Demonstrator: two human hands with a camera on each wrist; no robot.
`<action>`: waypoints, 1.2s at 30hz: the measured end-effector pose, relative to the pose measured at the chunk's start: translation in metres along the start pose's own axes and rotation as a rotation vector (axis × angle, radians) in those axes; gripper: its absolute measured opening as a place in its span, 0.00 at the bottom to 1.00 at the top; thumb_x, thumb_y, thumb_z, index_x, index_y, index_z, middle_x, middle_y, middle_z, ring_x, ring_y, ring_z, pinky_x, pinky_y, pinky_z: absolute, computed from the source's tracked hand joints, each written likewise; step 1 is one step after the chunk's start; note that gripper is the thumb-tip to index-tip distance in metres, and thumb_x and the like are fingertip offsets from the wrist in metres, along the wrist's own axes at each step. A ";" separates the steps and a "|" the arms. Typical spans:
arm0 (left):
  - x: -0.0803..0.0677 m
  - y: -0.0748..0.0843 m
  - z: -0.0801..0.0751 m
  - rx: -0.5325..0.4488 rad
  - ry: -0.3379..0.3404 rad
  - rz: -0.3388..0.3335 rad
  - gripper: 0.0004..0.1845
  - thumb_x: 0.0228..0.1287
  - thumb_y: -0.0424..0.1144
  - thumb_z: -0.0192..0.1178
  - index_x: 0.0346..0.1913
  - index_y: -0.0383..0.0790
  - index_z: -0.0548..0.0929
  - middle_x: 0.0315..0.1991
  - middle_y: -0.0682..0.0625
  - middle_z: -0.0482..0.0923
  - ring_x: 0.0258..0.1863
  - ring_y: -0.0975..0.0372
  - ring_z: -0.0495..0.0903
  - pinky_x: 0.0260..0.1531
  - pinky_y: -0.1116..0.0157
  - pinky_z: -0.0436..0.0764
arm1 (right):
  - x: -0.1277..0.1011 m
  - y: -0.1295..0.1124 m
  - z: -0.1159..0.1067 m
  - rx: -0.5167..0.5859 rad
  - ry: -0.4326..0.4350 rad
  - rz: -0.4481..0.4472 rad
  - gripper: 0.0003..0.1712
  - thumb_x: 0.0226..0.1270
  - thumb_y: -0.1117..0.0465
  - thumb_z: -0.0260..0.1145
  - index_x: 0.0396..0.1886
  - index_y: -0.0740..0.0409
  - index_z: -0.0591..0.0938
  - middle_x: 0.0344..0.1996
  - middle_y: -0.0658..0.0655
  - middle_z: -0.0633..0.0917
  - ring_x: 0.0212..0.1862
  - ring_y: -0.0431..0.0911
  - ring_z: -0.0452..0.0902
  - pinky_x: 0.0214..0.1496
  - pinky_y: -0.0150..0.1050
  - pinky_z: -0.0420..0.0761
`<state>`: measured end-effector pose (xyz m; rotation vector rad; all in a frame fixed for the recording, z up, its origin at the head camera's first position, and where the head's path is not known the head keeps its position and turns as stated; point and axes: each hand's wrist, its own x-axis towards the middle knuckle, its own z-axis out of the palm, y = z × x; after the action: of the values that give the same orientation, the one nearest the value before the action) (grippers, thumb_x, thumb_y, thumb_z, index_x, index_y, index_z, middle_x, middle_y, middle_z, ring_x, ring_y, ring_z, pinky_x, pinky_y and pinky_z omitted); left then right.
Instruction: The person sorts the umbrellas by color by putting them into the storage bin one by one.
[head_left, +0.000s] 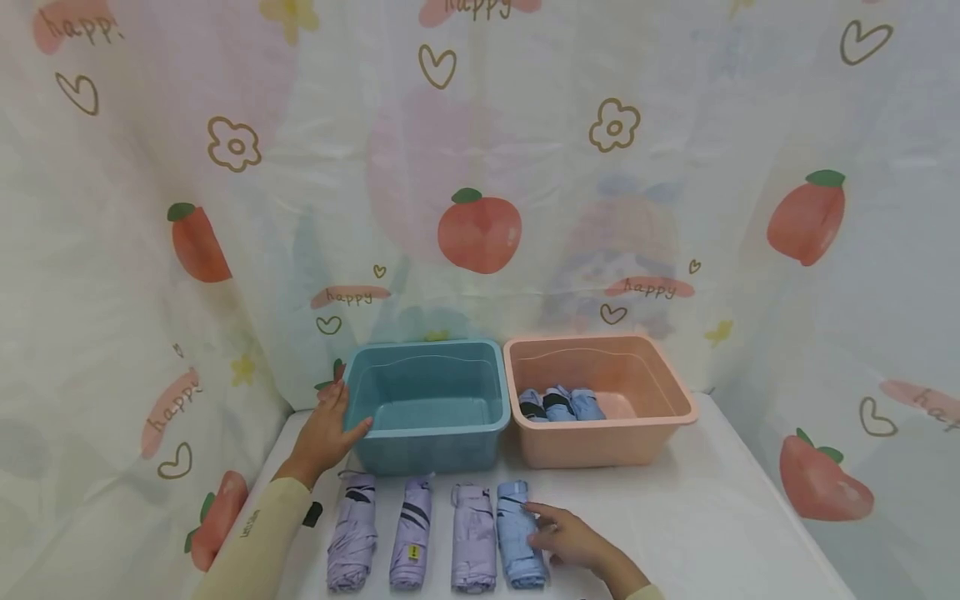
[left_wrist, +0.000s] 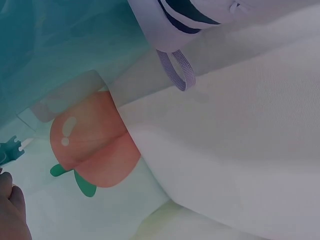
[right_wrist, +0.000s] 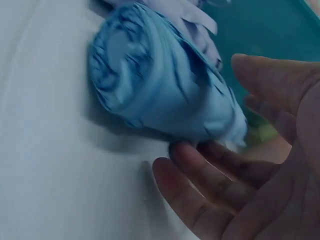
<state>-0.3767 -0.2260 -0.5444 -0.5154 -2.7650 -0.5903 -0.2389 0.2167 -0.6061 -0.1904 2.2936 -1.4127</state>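
Note:
My left hand [head_left: 324,429] rests at the left front corner of the blue bin [head_left: 427,454], fingers straight along its side and thumb at the rim. My right hand [head_left: 573,537] is beside a folded light blue umbrella [head_left: 517,542], fingers spread and apart around its right side. In the right wrist view the umbrella's rolled end [right_wrist: 120,60] faces the camera, and the fingertips are right at its underside. To its left lie three folded lilac umbrellas: one [head_left: 474,542] close by, one [head_left: 411,533] with a yellow tag, and one [head_left: 351,537] nearest my left sleeve.
A pink bin [head_left: 600,446] stands right of the blue one, with three rolled blue umbrellas [head_left: 558,406] inside it. A small black item [head_left: 312,514] lies by the left forearm. Printed curtains [head_left: 480,317] close off the white table [head_left: 720,517] at the back and sides.

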 end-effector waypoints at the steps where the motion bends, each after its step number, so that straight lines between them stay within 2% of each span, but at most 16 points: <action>1: 0.000 0.000 0.000 0.002 -0.004 -0.002 0.50 0.68 0.62 0.52 0.73 0.22 0.52 0.75 0.33 0.48 0.71 0.40 0.53 0.65 0.43 0.58 | 0.001 0.000 0.004 -0.035 0.003 -0.004 0.31 0.65 0.56 0.68 0.67 0.58 0.73 0.55 0.70 0.76 0.51 0.61 0.76 0.46 0.60 0.78; 4: 0.000 0.000 0.001 0.003 -0.008 -0.008 0.50 0.68 0.63 0.52 0.73 0.22 0.51 0.75 0.33 0.47 0.71 0.40 0.52 0.65 0.43 0.57 | 0.005 -0.003 0.017 -0.179 0.048 -0.023 0.32 0.63 0.53 0.69 0.66 0.55 0.75 0.55 0.72 0.76 0.55 0.65 0.73 0.54 0.66 0.70; 7: 0.000 0.001 0.001 -0.002 -0.002 -0.007 0.50 0.68 0.63 0.52 0.73 0.22 0.52 0.75 0.33 0.48 0.72 0.40 0.51 0.65 0.43 0.57 | 0.010 -0.005 0.029 -0.278 0.117 -0.016 0.31 0.60 0.54 0.71 0.64 0.54 0.78 0.52 0.70 0.77 0.56 0.68 0.71 0.56 0.68 0.66; 14: -0.001 0.004 0.001 -0.031 -0.008 -0.013 0.49 0.68 0.63 0.52 0.72 0.22 0.52 0.74 0.33 0.48 0.72 0.41 0.52 0.66 0.44 0.56 | 0.015 -0.005 0.041 -0.232 0.227 0.021 0.31 0.51 0.57 0.75 0.59 0.53 0.81 0.57 0.69 0.77 0.60 0.72 0.67 0.57 0.70 0.64; 20: -0.003 0.002 0.001 -0.015 0.019 0.009 0.49 0.68 0.61 0.54 0.72 0.21 0.53 0.74 0.32 0.50 0.70 0.39 0.54 0.65 0.42 0.58 | 0.012 -0.003 0.040 -0.141 0.263 0.044 0.29 0.50 0.58 0.76 0.56 0.52 0.83 0.58 0.69 0.77 0.62 0.72 0.65 0.59 0.69 0.62; 25: 0.000 0.002 0.002 -0.026 0.005 -0.013 0.49 0.68 0.63 0.52 0.73 0.22 0.52 0.74 0.33 0.48 0.71 0.40 0.52 0.65 0.42 0.56 | 0.000 -0.003 0.027 -0.084 0.237 0.019 0.29 0.49 0.60 0.77 0.55 0.55 0.84 0.58 0.69 0.77 0.61 0.70 0.66 0.58 0.69 0.63; 31: -0.001 0.003 0.001 -0.028 -0.018 -0.037 0.50 0.68 0.64 0.51 0.72 0.22 0.53 0.75 0.33 0.48 0.71 0.40 0.52 0.65 0.42 0.56 | -0.025 -0.015 -0.001 -0.046 0.157 0.076 0.29 0.52 0.58 0.74 0.57 0.54 0.83 0.55 0.61 0.79 0.54 0.58 0.71 0.52 0.64 0.68; 36: -0.002 0.001 0.000 -0.020 -0.009 -0.032 0.50 0.67 0.63 0.52 0.72 0.22 0.53 0.74 0.32 0.49 0.72 0.41 0.52 0.65 0.42 0.56 | -0.052 -0.034 -0.027 -0.045 0.174 0.091 0.28 0.56 0.58 0.72 0.59 0.54 0.82 0.57 0.60 0.79 0.52 0.55 0.73 0.48 0.56 0.73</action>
<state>-0.3743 -0.2256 -0.5447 -0.4801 -2.7835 -0.6245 -0.2076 0.2402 -0.5513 0.0248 2.4415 -1.3809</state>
